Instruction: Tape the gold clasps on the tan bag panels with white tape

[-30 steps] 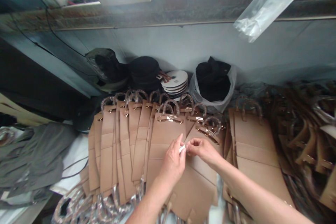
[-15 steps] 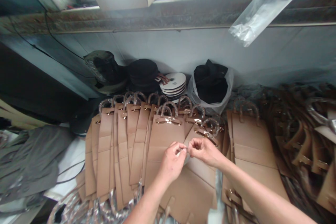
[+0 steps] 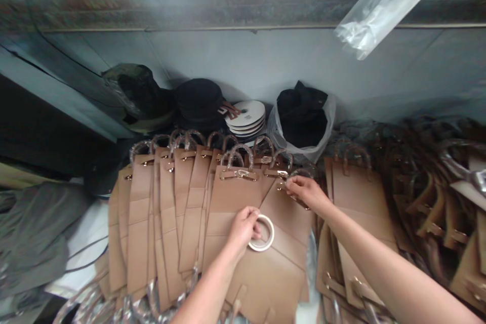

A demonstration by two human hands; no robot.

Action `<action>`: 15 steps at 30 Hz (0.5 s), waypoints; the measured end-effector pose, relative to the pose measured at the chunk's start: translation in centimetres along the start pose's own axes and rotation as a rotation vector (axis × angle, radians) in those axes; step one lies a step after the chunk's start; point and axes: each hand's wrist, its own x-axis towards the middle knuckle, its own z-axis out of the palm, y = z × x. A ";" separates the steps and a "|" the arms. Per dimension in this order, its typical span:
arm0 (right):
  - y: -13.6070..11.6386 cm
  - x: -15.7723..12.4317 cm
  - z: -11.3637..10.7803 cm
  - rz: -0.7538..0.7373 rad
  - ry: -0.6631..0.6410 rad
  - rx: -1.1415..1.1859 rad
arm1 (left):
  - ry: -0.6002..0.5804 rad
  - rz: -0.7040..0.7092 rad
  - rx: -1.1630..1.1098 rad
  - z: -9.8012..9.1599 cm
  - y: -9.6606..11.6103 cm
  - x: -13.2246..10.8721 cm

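My left hand [image 3: 246, 229] is closed on a roll of white tape [image 3: 270, 233], which it holds by its left side above a brown bag panel [image 3: 266, 268]. My right hand [image 3: 307, 191] is up and to the right, its fingertips pinched together at the strap and metal fitting near the top of a tilted brown bag [image 3: 286, 212]. What lies between those fingertips is too small to make out. Left of it, another brown bag [image 3: 235, 195] lies flat, with a gold-coloured clasp [image 3: 240, 174] on its strap and a plastic-wrapped handle.
Several overlapping brown bags [image 3: 142, 212] lie at left; more [image 3: 360, 202] lie at right. Along the wall are white-sided reels [image 3: 246, 114], a black roll [image 3: 199, 98] and a plastic bag of black material [image 3: 301, 119]. Clear plastic film [image 3: 391, 5] hangs from the ledge. Dark cloth [image 3: 34, 233] lies at far left.
My hands were together at the tape roll. My right hand has moved away, up and right to the bag's strap, while my left keeps the roll, now seen face-on. The view has shifted slightly.
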 end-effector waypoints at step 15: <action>3.2 5.8 -0.9 -0.050 0.056 -0.414 | 0.015 0.013 0.019 0.4 -1.5 0.7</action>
